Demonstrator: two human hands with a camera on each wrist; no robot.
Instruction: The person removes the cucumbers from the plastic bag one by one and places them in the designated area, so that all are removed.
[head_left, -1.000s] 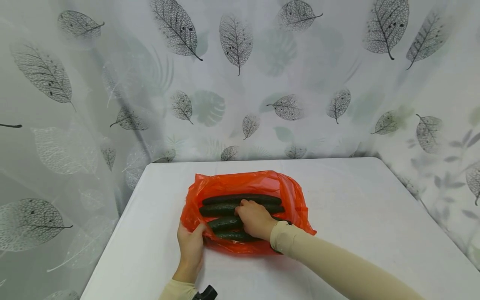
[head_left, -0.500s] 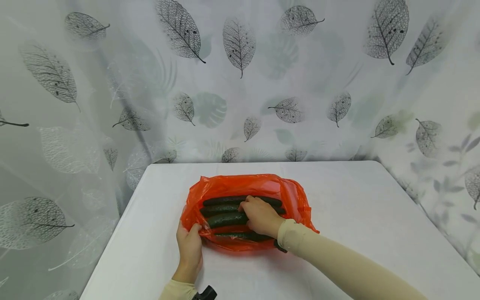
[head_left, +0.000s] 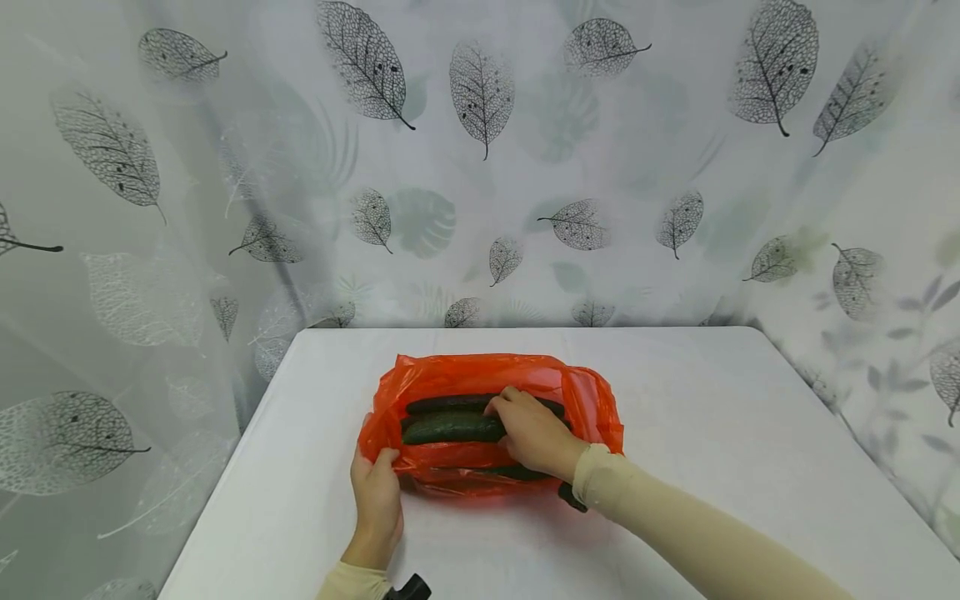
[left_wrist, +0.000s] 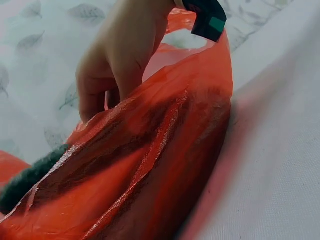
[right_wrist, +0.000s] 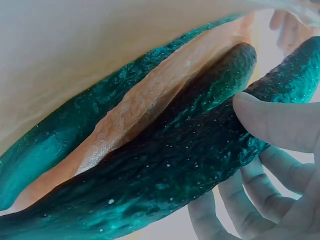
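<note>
A red plastic bag (head_left: 480, 367) lies on its side with several dark green cucumbers in it. My left hand (head_left: 377, 497) grips the bag's left edge, thumb on top. My right hand (head_left: 542, 433) reaches into the mouth and holds a cucumber (head_left: 452, 427), thumb on one side and fingers on the other, as the right wrist view shows. Behind it lies another cucumber (head_left: 442, 404); one more cucumber (right_wrist: 65, 130) is past a fold of the bag. In the left wrist view, the right hand (left_wrist: 122, 55) comes down behind the raised red film.
The bag stands on a white table (head_left: 697, 400) whose back edge meets a leaf-printed curtain (head_left: 525, 183). Below the right wrist, a dark cucumber end (head_left: 572, 497) pokes out at the bag's front. A black wrist device (head_left: 408, 588) shows at the left cuff.
My right hand has shifted slightly right and drawn the held cucumber toward the back of the bag, widening the strip of red film before it. The left hand keeps its grip.
</note>
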